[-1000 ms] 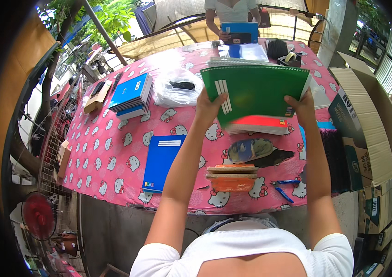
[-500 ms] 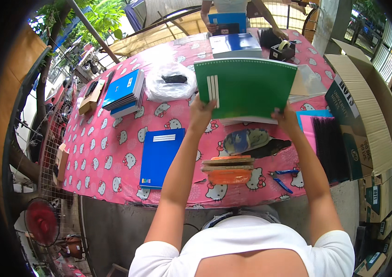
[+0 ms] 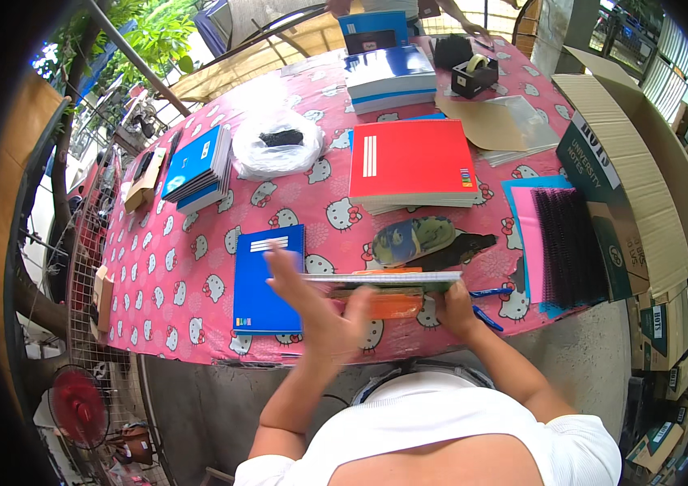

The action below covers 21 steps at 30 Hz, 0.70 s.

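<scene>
A green-covered notebook (image 3: 384, 278) is held nearly edge-on above the front of the table, so mostly its page edge shows. My right hand (image 3: 455, 310) grips its right end. By its left end my left hand (image 3: 318, 317) is slightly blurred, fingers spread and thumb apart, not closed on it. Under my left fingers lies a blue notebook (image 3: 256, 279) on the tabletop. Beyond the held notebook is a stack topped by a red notebook (image 3: 413, 162). An orange bundle (image 3: 388, 304) is partly hidden beneath the green notebook, and blue-handled pliers (image 3: 486, 317) lie beside my right hand.
A patterned pouch (image 3: 414, 240) sits mid-table. Stacked blue notebooks (image 3: 198, 166), a white plastic bag (image 3: 275, 150) and a tape dispenser (image 3: 474, 77) stand farther off. Black spiral coils (image 3: 571, 247) lie right, near an open carton (image 3: 636, 178). Another person's arm (image 3: 461, 16) shows at the far side.
The green notebook has come down toward me and tipped from face-up to edge-on, uncovering the red notebook. My left hand has let go and spread its fingers; my right still grips.
</scene>
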### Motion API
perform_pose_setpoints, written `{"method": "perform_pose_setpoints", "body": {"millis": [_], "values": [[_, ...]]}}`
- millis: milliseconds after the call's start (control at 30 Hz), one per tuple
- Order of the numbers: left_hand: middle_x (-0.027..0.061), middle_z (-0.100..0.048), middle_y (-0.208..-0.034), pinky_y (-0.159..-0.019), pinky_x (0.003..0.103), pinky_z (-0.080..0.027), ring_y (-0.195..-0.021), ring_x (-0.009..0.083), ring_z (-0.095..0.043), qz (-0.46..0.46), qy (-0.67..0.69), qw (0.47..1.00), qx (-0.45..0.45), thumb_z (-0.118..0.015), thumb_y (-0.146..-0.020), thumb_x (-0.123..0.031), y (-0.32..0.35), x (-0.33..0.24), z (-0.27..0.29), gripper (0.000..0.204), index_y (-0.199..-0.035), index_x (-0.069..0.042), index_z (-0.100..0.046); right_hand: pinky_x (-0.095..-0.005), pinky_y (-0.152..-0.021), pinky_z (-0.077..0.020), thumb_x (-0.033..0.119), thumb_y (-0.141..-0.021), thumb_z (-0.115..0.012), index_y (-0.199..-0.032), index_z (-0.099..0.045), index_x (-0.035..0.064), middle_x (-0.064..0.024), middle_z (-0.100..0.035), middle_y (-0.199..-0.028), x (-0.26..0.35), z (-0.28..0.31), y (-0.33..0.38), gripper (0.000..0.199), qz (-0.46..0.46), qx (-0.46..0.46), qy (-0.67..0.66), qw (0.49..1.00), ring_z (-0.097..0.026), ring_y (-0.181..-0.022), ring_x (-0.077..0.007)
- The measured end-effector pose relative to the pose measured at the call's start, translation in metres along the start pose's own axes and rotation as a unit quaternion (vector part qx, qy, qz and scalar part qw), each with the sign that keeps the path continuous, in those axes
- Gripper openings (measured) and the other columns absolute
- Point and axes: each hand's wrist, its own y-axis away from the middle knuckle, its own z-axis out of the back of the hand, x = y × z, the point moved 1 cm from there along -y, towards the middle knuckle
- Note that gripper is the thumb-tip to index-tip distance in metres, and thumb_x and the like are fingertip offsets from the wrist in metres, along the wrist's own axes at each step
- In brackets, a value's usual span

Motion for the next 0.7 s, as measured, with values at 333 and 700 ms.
{"method": "perform_pose_setpoints", "body": {"millis": [333,700], "values": [[0.0037,-0.067,-0.101,-0.096,0.041,-0.036,-0.089,0.0199,-0.059,-0.108,0.036,0.974,0.196,-0.071,-0.08,-0.023,0.002,-0.033,-0.056,0.031,-0.108,-0.012,-0.069,-0.0424,-0.084,-0.0479,0.027,-0.067,-0.082,-0.095,-0.059,0.008,-0.0124,-0.057,-0.098,-0.115,0.178,-0.119,0.04,-0.234,-0.109,0.389,0.884,-0.057,-0.095,-0.0337],[-0.0014,-0.064,-0.078,-0.09,0.039,-0.036,-0.075,0.0178,-0.059,-0.064,0.066,0.985,0.145,-0.073,-0.078,-0.019,-0.003,-0.033,-0.06,0.014,-0.09,-0.014,-0.072,-0.0328,-0.07,-0.0521,-0.009,-0.074,-0.058,-0.104,-0.068,0.0029,-0.0142,-0.066,-0.09,0.031,0.15,-0.092,0.033,0.074,-0.021,-0.02,0.997,-0.065,-0.079,-0.0238]]}}
